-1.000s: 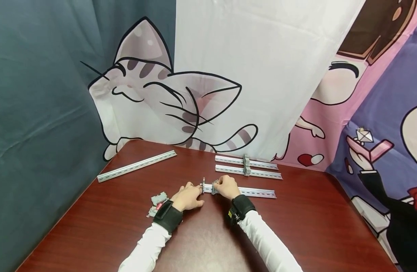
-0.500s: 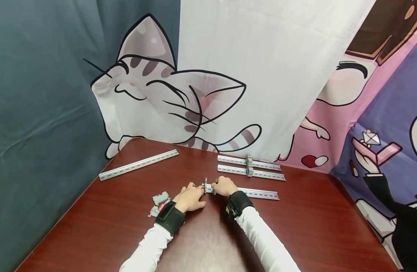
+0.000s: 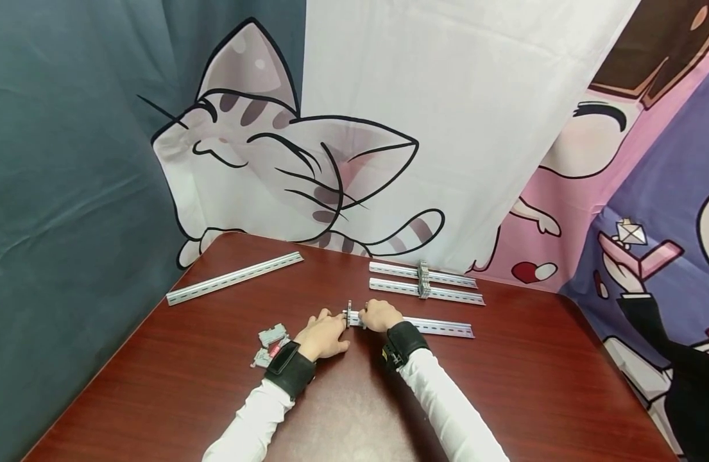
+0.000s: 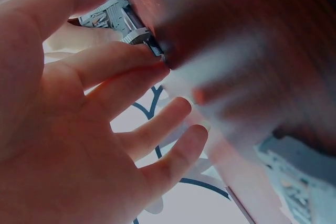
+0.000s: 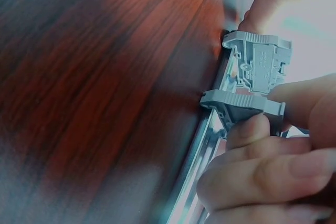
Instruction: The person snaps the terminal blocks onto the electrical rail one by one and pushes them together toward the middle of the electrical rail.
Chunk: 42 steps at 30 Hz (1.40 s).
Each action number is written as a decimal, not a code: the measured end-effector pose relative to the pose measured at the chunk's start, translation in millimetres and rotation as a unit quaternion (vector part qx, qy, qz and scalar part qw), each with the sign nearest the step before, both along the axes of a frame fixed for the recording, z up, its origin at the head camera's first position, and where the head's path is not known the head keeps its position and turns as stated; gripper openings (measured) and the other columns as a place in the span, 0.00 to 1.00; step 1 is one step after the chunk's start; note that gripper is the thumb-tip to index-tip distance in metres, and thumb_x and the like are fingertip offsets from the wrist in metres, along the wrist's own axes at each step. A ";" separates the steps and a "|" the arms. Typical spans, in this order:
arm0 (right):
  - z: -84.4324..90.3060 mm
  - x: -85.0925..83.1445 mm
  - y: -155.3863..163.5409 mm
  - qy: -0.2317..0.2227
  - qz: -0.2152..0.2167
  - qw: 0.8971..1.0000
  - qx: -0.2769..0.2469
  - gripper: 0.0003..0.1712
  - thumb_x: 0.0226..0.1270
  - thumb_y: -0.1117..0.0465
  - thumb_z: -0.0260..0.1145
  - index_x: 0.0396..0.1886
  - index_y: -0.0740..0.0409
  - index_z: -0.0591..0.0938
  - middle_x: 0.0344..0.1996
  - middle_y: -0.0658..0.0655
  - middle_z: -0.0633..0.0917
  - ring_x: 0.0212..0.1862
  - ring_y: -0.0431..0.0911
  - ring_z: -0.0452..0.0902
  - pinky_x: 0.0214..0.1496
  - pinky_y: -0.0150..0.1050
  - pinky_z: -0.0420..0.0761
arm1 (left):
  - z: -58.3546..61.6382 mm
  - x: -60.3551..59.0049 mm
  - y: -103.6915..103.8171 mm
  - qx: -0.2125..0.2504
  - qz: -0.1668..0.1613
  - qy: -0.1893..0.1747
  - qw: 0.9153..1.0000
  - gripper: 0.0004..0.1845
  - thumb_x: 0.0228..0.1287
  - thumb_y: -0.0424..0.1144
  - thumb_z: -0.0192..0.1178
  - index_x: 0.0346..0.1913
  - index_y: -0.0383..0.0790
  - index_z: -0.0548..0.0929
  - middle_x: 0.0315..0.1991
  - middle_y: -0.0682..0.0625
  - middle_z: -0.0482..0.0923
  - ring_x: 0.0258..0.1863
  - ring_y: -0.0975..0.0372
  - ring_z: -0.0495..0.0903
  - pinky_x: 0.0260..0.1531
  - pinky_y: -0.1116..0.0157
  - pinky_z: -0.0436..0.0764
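My right hand (image 3: 382, 316) pinches a grey DIN-rail terminal block (image 5: 239, 103) between thumb and fingers, over a slotted metal DIN rail (image 3: 441, 328). A second grey terminal block (image 5: 260, 60) stands upright on the same rail, slightly apart from the pinched one and nearer the rail's left end. My left hand (image 3: 322, 337) lies at that left end with its fingers extended, fingertips right at the standing block. In the left wrist view, its index and middle fingers (image 4: 123, 61) reach the rail's end. Part of the pinched block is covered by my right fingers.
Several loose grey terminal blocks (image 3: 273, 335), with a red patch among them, lie beside my left wrist. One bare rail (image 3: 235, 279) lies diagonally at the far left. Two parallel rails (image 3: 455, 297) at the back right carry a cluster of blocks (image 3: 423, 282).
My right hand has shifted slightly left along the rail with the pinched terminal block, narrowing the gap to the standing one. The left hand stays in place.
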State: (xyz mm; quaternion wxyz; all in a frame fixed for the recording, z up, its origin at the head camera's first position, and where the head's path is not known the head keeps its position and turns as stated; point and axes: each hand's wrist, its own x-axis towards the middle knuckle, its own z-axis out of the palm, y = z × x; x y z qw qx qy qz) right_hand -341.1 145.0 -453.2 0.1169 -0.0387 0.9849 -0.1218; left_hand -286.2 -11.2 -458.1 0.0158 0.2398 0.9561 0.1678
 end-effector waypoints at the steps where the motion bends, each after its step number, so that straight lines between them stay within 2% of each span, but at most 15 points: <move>1: 0.0 -0.2 0.3 -0.001 0.000 1.000 0.001 0.14 0.67 0.53 0.56 0.40 0.58 0.82 0.47 0.62 0.84 0.47 0.54 0.80 0.47 0.53 0.77 | 0.2 0.2 0.2 -0.001 0.000 0.000 1.000 0.11 0.55 0.42 0.66 0.35 0.36 0.84 0.52 0.44 0.81 0.52 0.50 0.71 0.43 0.52 0.70; 19: 6.2 0.3 0.5 -0.034 0.012 0.999 0.004 0.14 0.69 0.55 0.55 0.41 0.59 0.81 0.43 0.60 0.83 0.43 0.50 0.77 0.48 0.49 0.76 | 0.3 1.7 4.8 -0.020 0.014 0.001 1.000 0.13 0.57 0.42 0.65 0.39 0.35 0.84 0.50 0.44 0.81 0.51 0.50 0.71 0.43 0.53 0.70; 24: 10.7 0.3 -0.9 -0.034 0.020 0.999 0.007 0.16 0.70 0.55 0.54 0.44 0.61 0.81 0.46 0.61 0.83 0.46 0.51 0.78 0.51 0.48 0.77 | -0.4 1.5 5.9 -0.022 0.017 0.013 1.000 0.13 0.57 0.42 0.65 0.40 0.34 0.84 0.49 0.43 0.81 0.50 0.50 0.72 0.43 0.53 0.70; 30: 11.3 -1.2 -2.9 -0.044 0.008 0.999 0.014 0.14 0.70 0.55 0.55 0.40 0.59 0.81 0.47 0.60 0.83 0.45 0.50 0.78 0.49 0.48 0.77 | -2.8 1.7 6.2 -0.022 0.017 0.031 0.999 0.12 0.57 0.41 0.66 0.38 0.35 0.84 0.47 0.44 0.82 0.48 0.50 0.72 0.41 0.52 0.72; 36: 10.0 -3.8 -2.1 -0.056 0.029 0.998 0.015 0.15 0.70 0.56 0.53 0.39 0.62 0.82 0.48 0.61 0.83 0.42 0.49 0.76 0.48 0.42 0.75 | -5.1 1.4 6.7 -0.023 0.017 0.037 0.999 0.12 0.58 0.41 0.65 0.38 0.35 0.84 0.47 0.43 0.82 0.47 0.50 0.72 0.41 0.52 0.72; 39: 13.4 -2.7 -2.9 -0.057 0.033 0.998 0.019 0.15 0.70 0.56 0.53 0.40 0.62 0.81 0.49 0.61 0.83 0.43 0.48 0.76 0.49 0.41 0.76 | -4.6 1.1 6.4 -0.018 0.015 0.042 0.999 0.11 0.57 0.41 0.65 0.37 0.35 0.84 0.46 0.44 0.82 0.47 0.50 0.73 0.41 0.52 0.73; 42: 17.3 -1.2 -5.1 -0.053 0.031 0.998 0.026 0.14 0.70 0.56 0.53 0.37 0.60 0.81 0.48 0.60 0.83 0.42 0.48 0.75 0.48 0.42 0.76 | -3.4 0.7 5.8 -0.013 0.012 0.044 0.999 0.10 0.57 0.40 0.65 0.35 0.35 0.84 0.47 0.44 0.82 0.47 0.49 0.73 0.40 0.51 0.73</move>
